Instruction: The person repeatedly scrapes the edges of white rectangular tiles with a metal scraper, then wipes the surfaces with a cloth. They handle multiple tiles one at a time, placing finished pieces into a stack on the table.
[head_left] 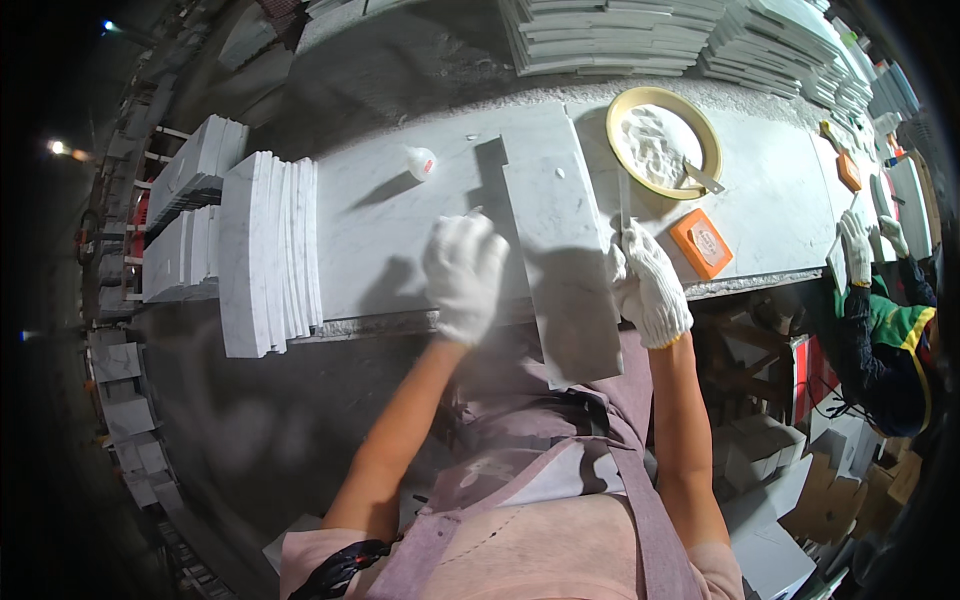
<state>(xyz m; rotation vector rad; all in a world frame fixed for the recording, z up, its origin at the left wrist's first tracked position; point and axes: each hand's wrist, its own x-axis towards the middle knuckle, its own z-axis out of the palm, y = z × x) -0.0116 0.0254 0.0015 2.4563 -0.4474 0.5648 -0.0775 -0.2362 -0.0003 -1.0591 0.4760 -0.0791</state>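
A pale marble slab (560,250) lies lengthwise before me, its near end sticking out past the table edge. My right hand (652,285), in a white knitted glove, is closed at the slab's right side around a thin upright blade like a putty knife (625,200). My left hand (465,275), gloved too, hovers left of the slab with its fingers curled in; what they hold, if anything, is too small to make out. A small white bottle (420,163) with a red mark stands beyond that hand.
A yellow bowl (714,150) of white paste with a scraper (703,176) stands at the far right, near an orange square block (702,244). Upright marble tiles (265,250) line the left; slab stacks (610,35) rise behind. Another person's gloved hand (856,245) is at far right.
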